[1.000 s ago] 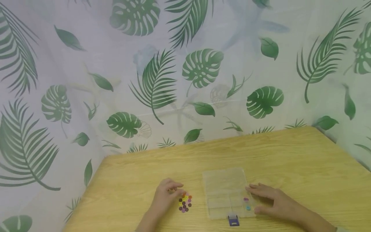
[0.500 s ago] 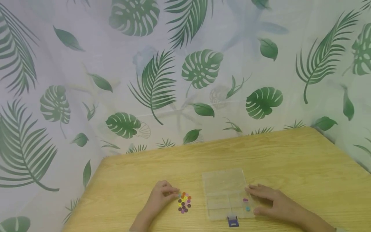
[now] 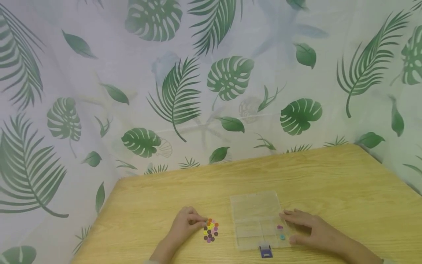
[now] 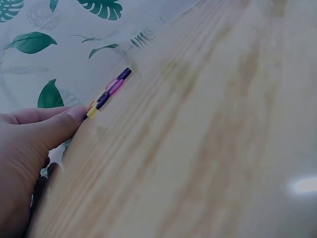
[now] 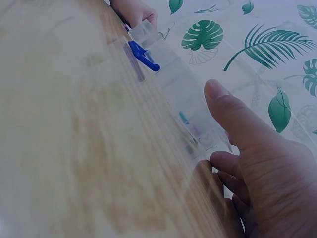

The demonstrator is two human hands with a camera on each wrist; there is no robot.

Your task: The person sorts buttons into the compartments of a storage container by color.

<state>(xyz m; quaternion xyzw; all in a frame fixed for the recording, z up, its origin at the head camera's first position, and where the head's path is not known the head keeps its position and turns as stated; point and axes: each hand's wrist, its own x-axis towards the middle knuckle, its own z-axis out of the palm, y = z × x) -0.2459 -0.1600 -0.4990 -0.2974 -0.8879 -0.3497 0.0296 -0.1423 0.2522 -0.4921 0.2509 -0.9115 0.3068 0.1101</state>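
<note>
Pieces point(image 3: 209, 231) in black, yellow, orange and purple lie in one close cluster on the wooden table point(image 3: 148, 198), to the left of the clear plastic box point(image 3: 241, 209), and the left hand point(image 3: 184, 224) has its thumb and index finger narrow together at the far left corner of this cluster. Whether a piece is between these fingertips I cannot tell, because they would cover it. The main danger, in my judgement, is that the fingertips push the neighbouring pieces: these are small, flat and close-packed, so a little sideways pressure can scatter them, or two can come up together. A thin piece may also slip out of a weak pinch. The right hand point(image 3: 314, 228) has its thumb spread wide from the fingers at the right edge of the box (I believe the fingers touch it, but I see no firm grip). If this hand presses unevenly, the light box can slide or tilt, and then the purple piece point(image 3: 280, 227) and the teal piece point(image 3: 282, 237) in its right part can shift; the blue latch point(image 3: 265, 251), which sticks out on the near side, could also be caught by a passing hand
</note>
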